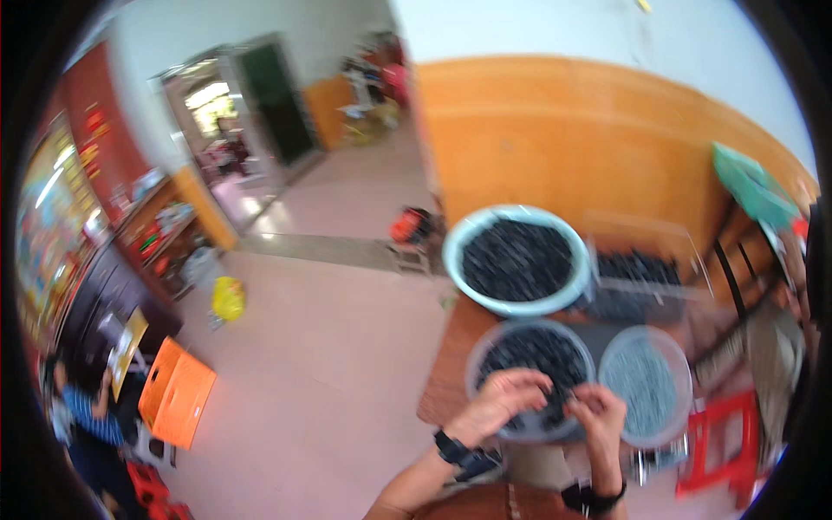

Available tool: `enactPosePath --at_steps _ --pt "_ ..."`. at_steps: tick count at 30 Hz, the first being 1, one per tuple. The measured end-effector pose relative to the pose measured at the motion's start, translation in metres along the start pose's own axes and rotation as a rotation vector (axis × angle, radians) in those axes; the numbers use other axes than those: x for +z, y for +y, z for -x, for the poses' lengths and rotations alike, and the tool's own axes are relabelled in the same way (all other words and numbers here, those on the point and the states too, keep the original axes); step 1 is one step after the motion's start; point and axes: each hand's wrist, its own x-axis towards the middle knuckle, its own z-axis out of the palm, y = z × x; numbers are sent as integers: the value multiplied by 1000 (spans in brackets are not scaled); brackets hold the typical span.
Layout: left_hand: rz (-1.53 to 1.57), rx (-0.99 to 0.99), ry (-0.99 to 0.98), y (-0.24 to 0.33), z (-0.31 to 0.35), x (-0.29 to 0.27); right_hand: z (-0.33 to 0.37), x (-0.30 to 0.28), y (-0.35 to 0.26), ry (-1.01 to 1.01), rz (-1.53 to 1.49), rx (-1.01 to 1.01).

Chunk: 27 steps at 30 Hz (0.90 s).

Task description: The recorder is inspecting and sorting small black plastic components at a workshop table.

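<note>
My left hand (pixel 513 397) and my right hand (pixel 600 412) hover close together over a round see-through tub (pixel 475 381) of small black pieces (pixel 542 347). The fingers of both hands are bent into a pinch. Whatever sits between the fingertips is too small and blurred to make out. Just right of my right hand stands another see-through tub (pixel 685 373), filled with small pale blue-grey pieces (pixel 643 386). Beyond the tubs are a light blue basin (pixel 451 260) heaped with black pieces and a see-through rectangular bin (pixel 641 303) with more of them.
The containers stand on a brown wooden table (pixel 442 390) against an orange-panelled wall (pixel 555 139). A red stool (pixel 719 442) is at the right. Across the floor at the left are an orange crate (pixel 178 394), a yellow bag (pixel 228 299) and a person in a striped blue top (pixel 95 420).
</note>
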Motion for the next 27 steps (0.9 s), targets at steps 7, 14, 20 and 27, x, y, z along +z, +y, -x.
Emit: enactPosePath --at_steps 7,14,20,27 --pt "367 -67 -103 0 2 6 1 12 -26 -102 59 -134" --pt "378 -14 -151 1 1 14 5 21 -39 -117 69 -208" --pt "310 6 -126 -1 1 18 5 21 -38 -87 202 -301" --pt "274 16 -91 -2 0 19 6 24 -36 -8 250 -341"
